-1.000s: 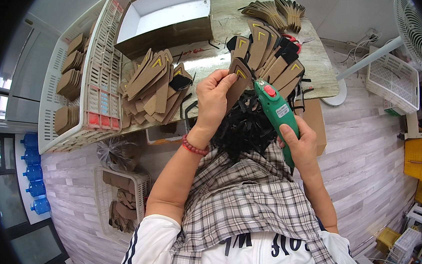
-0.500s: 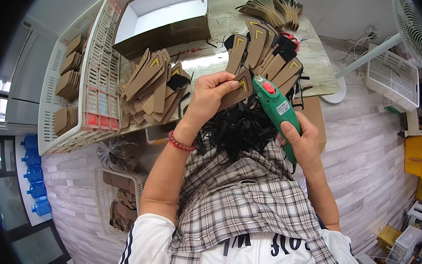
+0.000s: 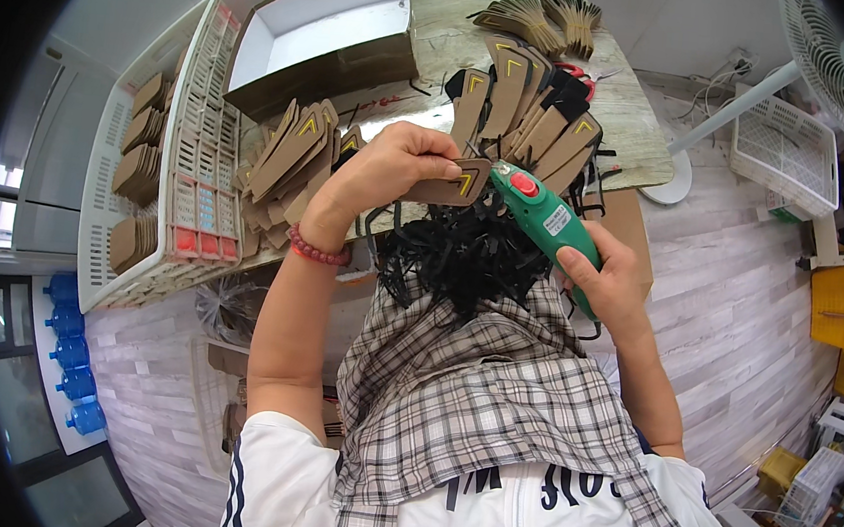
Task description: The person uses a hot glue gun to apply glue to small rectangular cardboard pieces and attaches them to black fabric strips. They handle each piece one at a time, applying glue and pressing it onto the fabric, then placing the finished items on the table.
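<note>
Between the thumb and fingers of my left hand (image 3: 390, 168) is a flat brown piece (image 3: 432, 190) with a black edge and a yellow V-shaped mark near its rounded end. My right hand (image 3: 611, 280) wraps around a green electric cutter (image 3: 546, 222) with a red button. The cutter's tip is right beside the marked end of the piece; whether they touch I cannot tell. Below both lies a heap of black strip scraps (image 3: 472, 263) on my plaid apron (image 3: 473, 368). Similar brown pieces (image 3: 507, 90) fan out on the table just beyond.
More brown pieces (image 3: 291, 157) pile up on the table's left, near an open box (image 3: 324, 64). A white crate (image 3: 197, 143) holds further stacks. Red-handled scissors (image 3: 576, 73) lie behind the fanned pieces. A fan (image 3: 831, 68) stands at the right.
My left hand has moved left and turned, swinging the brown piece from slanted to nearly level. The cutter's tip has shifted slightly left and down with my right hand still around it.
</note>
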